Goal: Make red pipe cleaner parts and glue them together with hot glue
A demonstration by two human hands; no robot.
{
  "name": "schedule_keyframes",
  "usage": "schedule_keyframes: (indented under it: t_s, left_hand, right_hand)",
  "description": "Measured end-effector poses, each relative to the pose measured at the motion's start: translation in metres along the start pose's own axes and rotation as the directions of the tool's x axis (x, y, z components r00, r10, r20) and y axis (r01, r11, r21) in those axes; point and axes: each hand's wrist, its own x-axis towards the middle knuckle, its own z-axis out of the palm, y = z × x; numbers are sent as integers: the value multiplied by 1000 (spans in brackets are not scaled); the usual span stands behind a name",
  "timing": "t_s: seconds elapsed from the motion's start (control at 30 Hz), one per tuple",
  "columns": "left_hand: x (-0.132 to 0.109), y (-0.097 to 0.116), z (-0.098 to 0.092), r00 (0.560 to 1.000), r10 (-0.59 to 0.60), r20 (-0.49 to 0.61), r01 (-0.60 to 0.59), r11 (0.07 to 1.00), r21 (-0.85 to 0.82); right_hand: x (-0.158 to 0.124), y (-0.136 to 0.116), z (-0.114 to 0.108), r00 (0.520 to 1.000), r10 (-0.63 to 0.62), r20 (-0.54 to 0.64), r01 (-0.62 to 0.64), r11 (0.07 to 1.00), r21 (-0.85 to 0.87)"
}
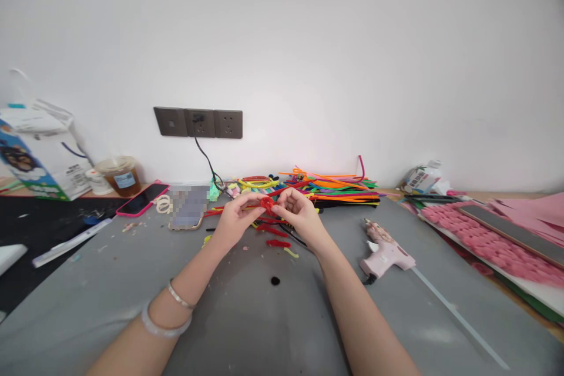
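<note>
Between my two hands, above the grey table mat, is a small coiled red pipe cleaner (267, 204). My left hand (240, 217) pinches its left side with thumb and fingers. On the other side my right hand (299, 214) pinches it too, fingers curled. A red length stretches up and right behind my right hand. Below the hands lie short red pipe cleaner pieces (278, 243) and a yellow-green bit (291, 252). Behind them a pile of pipe cleaners in many colours (339, 188) runs along the wall, partly hidden by my hands.
A pink glue gun (385, 252) with a long glue stick (458, 311) lies at right. Farther right are pink textured sheets (476, 241) and a bottle (425, 176). At left are a pink-cased phone (143, 200), another phone (189, 208), a drink cup (121, 176) and a box (44, 153).
</note>
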Motion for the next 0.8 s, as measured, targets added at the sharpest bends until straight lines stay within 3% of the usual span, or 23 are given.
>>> schedule_keyframes:
  t_s: [0.8]
  left_hand:
    - [0, 1, -2, 991, 114, 67, -116, 993, 23]
  right_hand:
    - [0, 6, -3, 999, -23, 37, 21, 999, 45]
